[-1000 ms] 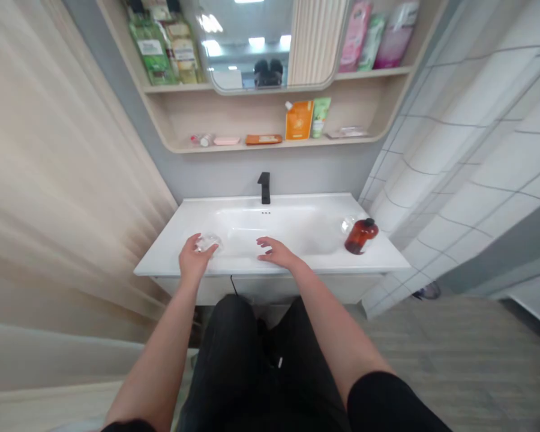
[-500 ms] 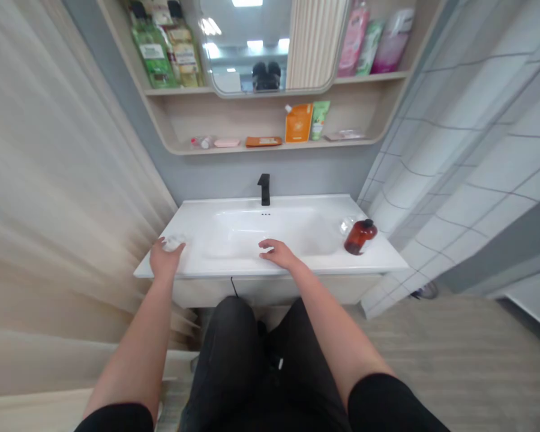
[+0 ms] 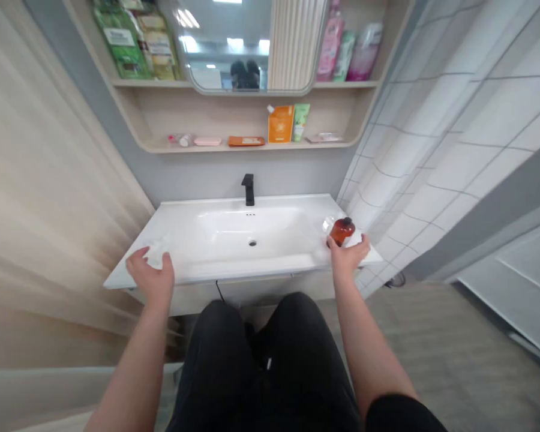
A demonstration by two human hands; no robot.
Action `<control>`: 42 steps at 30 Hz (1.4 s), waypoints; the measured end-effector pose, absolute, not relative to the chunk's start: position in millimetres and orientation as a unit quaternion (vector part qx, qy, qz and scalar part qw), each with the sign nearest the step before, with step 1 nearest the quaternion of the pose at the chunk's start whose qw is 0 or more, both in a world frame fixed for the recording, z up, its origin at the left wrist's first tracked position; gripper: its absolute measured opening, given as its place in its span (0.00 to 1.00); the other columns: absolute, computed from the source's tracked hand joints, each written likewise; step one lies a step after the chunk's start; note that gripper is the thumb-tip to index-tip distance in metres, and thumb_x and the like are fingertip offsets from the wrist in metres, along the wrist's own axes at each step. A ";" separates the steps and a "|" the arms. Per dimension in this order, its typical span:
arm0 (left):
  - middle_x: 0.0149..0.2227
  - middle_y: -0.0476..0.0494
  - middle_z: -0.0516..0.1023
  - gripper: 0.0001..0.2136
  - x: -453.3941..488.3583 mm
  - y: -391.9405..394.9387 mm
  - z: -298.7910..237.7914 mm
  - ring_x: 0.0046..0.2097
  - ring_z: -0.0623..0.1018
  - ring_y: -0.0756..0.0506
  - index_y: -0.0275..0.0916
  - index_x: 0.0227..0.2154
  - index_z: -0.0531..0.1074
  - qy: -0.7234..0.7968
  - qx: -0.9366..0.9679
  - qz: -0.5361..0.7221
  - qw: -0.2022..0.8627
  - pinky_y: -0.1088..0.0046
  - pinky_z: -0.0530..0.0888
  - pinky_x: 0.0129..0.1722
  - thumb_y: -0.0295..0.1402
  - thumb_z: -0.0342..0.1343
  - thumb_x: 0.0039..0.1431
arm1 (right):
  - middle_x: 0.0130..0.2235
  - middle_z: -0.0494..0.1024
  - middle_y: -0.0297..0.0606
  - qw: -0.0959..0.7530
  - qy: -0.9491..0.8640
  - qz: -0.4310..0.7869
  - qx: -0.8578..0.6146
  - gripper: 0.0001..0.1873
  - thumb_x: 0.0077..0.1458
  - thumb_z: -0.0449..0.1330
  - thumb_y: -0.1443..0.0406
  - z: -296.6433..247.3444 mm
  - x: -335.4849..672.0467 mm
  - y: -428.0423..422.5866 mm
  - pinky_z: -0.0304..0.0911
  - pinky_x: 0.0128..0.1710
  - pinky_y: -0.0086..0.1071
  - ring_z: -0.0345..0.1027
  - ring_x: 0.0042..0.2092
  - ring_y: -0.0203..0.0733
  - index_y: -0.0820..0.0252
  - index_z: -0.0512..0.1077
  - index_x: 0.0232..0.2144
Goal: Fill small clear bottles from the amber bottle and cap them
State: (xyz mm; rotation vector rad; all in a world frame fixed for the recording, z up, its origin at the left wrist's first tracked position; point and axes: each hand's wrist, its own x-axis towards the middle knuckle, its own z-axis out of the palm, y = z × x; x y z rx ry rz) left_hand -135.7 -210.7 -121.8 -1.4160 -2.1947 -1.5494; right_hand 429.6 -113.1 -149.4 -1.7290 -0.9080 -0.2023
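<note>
My right hand [image 3: 348, 258] is at the right end of the white sink counter, thumb and fingers apart on either side of an amber bottle [image 3: 341, 230] with a dark cap and a pale label. Whether the fingers touch it I cannot tell. A clear, shiny plastic-looking object [image 3: 328, 224] sits just left of the bottle. On the left end, my left hand [image 3: 153, 275] is open with spread fingers. Close beyond its fingertips lies a transparent object [image 3: 156, 255], too faint to name.
The white basin [image 3: 234, 255] lies between my hands, with a black faucet [image 3: 249, 189] behind it. Above is a shelf [image 3: 157, 147] holding an orange pouch [image 3: 281, 125], a green tube [image 3: 300, 122] and small packs. A curtain [image 3: 72, 198] hangs left; a tiled wall [image 3: 414, 150] stands right.
My right hand has moved from over the basin rightward to the amber bottle. My left hand has opened wider and drawn slightly back from the clear object. The view has shifted right.
</note>
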 end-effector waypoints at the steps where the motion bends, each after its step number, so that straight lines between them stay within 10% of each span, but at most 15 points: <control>1: 0.62 0.30 0.70 0.26 -121.3 -208.8 -122.0 0.68 0.68 0.28 0.37 0.61 0.67 -0.699 -0.498 -0.509 0.055 0.42 0.67 0.70 0.43 0.61 0.65 | 0.63 0.70 0.64 0.538 -0.385 -0.054 -0.748 0.56 0.43 0.76 0.47 -150.2 438.7 -107.9 0.60 0.67 0.60 0.64 0.66 0.70 0.67 0.60 0.66; 7: 0.39 0.42 0.84 0.11 -48.2 -170.2 -143.4 0.42 0.84 0.39 0.42 0.43 0.80 -0.603 -0.631 -0.470 -0.133 0.56 0.81 0.52 0.40 0.62 0.62 | 0.55 0.78 0.53 0.478 -0.479 0.052 -0.734 0.45 0.44 0.74 0.51 -146.1 431.5 -89.9 0.69 0.59 0.53 0.73 0.57 0.63 0.61 0.67 0.62; 14: 0.38 0.37 0.86 0.21 -9.9 -112.6 -156.4 0.37 0.86 0.40 0.38 0.44 0.79 -0.542 -0.549 -0.507 -0.385 0.59 0.83 0.44 0.52 0.60 0.62 | 0.59 0.74 0.50 0.326 -0.757 0.042 -0.565 0.39 0.49 0.67 0.70 -132.0 317.1 -96.4 0.71 0.55 0.45 0.72 0.56 0.58 0.53 0.69 0.65; 25: 0.35 0.45 0.83 0.15 -4.8 -90.8 -168.8 0.33 0.83 0.43 0.41 0.49 0.76 -0.522 -0.640 -0.445 -0.346 0.63 0.78 0.42 0.39 0.60 0.62 | 0.61 0.75 0.48 0.243 -0.857 0.088 -0.446 0.45 0.52 0.70 0.71 -147.4 240.5 -76.2 0.65 0.65 0.46 0.67 0.62 0.56 0.54 0.63 0.70; 33: 0.24 0.40 0.77 0.24 1.1 -99.8 -153.6 0.36 0.82 0.36 0.43 0.28 0.75 -0.611 -0.655 -0.381 -0.230 0.59 0.76 0.45 0.52 0.46 0.74 | 0.62 0.73 0.48 0.254 -0.870 0.067 -0.418 0.42 0.55 0.65 0.74 -144.2 240.6 -83.0 0.63 0.68 0.48 0.65 0.62 0.55 0.54 0.64 0.70; 42: 0.24 0.50 0.74 0.19 -1.4 -98.9 -159.2 0.27 0.74 0.44 0.43 0.34 0.74 -0.559 -0.624 -0.435 -0.330 0.67 0.72 0.34 0.52 0.51 0.71 | 0.61 0.74 0.48 0.253 -0.871 0.050 -0.419 0.40 0.55 0.64 0.75 -141.6 239.3 -86.1 0.64 0.66 0.47 0.65 0.61 0.56 0.55 0.66 0.69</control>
